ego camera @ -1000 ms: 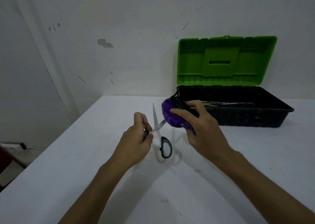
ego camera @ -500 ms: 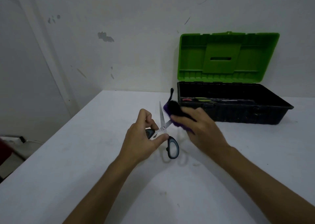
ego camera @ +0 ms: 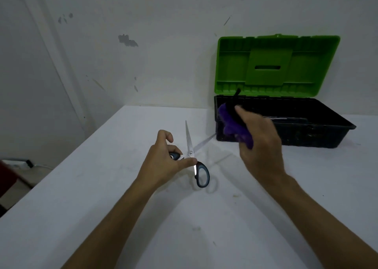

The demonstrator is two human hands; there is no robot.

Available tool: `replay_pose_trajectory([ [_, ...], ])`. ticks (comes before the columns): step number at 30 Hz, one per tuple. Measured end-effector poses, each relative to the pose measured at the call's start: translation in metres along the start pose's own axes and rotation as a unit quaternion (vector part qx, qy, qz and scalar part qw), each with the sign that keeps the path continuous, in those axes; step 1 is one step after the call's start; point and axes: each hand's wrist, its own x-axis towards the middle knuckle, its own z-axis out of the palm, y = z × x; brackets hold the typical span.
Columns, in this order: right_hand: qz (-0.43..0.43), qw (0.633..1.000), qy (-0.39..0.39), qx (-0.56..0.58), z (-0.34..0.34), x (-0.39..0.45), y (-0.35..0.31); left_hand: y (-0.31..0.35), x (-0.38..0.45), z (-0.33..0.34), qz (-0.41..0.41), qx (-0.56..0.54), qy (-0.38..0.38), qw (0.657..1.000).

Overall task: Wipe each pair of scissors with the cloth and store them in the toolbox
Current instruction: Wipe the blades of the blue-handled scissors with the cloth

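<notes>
Open-bladed steel scissors (ego camera: 192, 146), black-and-blue handles, in left hand (ego camera: 163, 162)

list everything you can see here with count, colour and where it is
scissors: one pair, silver blades spread open, black and blue-grey handles, held above the table centre
cloth: one, purple with a black part, right of the scissors, in front of the toolbox's left end
toolbox: one, black base with green lid open, back right of the table by the wall; contents unclear
table: one, white
hands: left hand grips one scissor handle; right hand grips the cloth
</notes>
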Motion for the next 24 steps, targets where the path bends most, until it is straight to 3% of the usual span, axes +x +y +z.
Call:
replay_pose_trajectory([
  [2,-0.043,0.999,0.004,-0.008,0.0,0.002,-0.004,-0.002,0.001,0.0,-0.018,-0.028,0.001,0.999],
  [4,-0.153,0.986,-0.061,-0.033,0.008,-0.006,-0.011,-0.001,0.001,0.001,-0.006,-0.048,0.003,0.999],
  [6,-0.208,0.967,-0.133,-0.058,0.02,-0.015,-0.011,0.001,0.0,0.002,0.025,-0.053,0.006,0.998],
  [12,-0.093,0.987,-0.115,-0.061,0.015,0.003,0.014,-0.005,0.0,-0.002,0.033,-0.06,0.001,0.998],
  [16,-0.116,0.988,-0.096,-0.028,0.003,0.002,0.002,-0.006,0.003,0.001,0.006,-0.045,-0.017,0.999],
  [20,-0.166,0.972,-0.166,0.016,0.016,-0.008,-0.009,-0.002,0.0,0.006,0.011,-0.069,-0.022,0.997],
  [24,-0.078,0.985,-0.143,0.054,0.026,-0.016,-0.017,0.002,-0.001,0.009,-0.042,-0.179,0.005,0.983],
])
